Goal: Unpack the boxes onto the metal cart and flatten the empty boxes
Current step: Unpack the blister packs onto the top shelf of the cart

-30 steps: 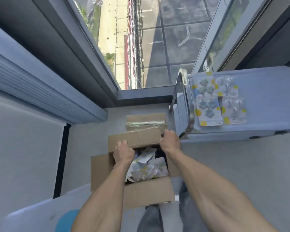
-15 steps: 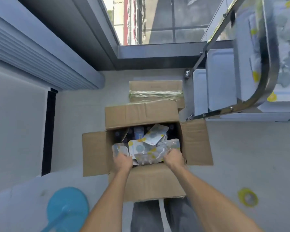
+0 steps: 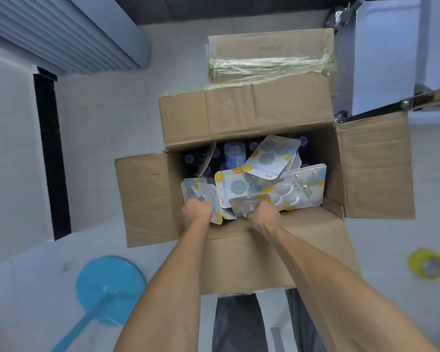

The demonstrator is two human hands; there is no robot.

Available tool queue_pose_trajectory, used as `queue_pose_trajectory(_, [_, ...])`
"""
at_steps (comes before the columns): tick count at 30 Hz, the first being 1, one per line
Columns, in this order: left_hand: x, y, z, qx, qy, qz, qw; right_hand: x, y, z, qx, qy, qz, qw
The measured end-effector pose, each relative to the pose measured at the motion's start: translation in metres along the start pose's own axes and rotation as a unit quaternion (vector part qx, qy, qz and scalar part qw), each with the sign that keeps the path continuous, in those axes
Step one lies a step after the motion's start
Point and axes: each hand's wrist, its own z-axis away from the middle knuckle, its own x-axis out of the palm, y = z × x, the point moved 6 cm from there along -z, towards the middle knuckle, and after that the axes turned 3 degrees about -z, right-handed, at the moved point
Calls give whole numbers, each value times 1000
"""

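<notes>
open cardboard box (image 3: 252, 252) on floor, flaps splayed outward. blister packs (image 3: 241, 186) heaped inside, tilted. left hand (image 3: 197, 212) and right hand (image 3: 262, 215) each clenched on a pack edge.

You're standing in what looks like a stockroom or back-of-shop corner: pale bare floor (image 3: 92, 128), an open cardboard box (image 3: 148, 196) full of identical blister-packed goods (image 3: 272, 158), a second taped box (image 3: 269, 54) behind it, a metal cart (image 3: 389, 59) at the right, a yellow tape roll (image 3: 426, 266) lying on the floor.
</notes>
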Motion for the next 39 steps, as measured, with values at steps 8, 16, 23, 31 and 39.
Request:
queue_pose_trajectory(8, [19, -26, -39, -75, 6, 93, 993, 28, 3, -22, -2, 80, 12, 997])
queue_pose_trajectory(16, [30, -34, -66, -129, -18, 161, 978, 20, -4, -20, -1, 180, 67, 981])
queue_pose_trajectory(23, [-6, 0, -8, -80, -4, 140, 987, -23, -13, 18, 3, 208, 33, 978])
queue_pose_trajectory(31, [-107, 75, 131, 38, 32, 155, 987, -164, -74, 127, -15, 210, 57, 976])
queue_pose_trajectory(39, [-241, 186, 318, 258, 85, 272, 923, -316, -127, 308, -78, 310, -142, 937])
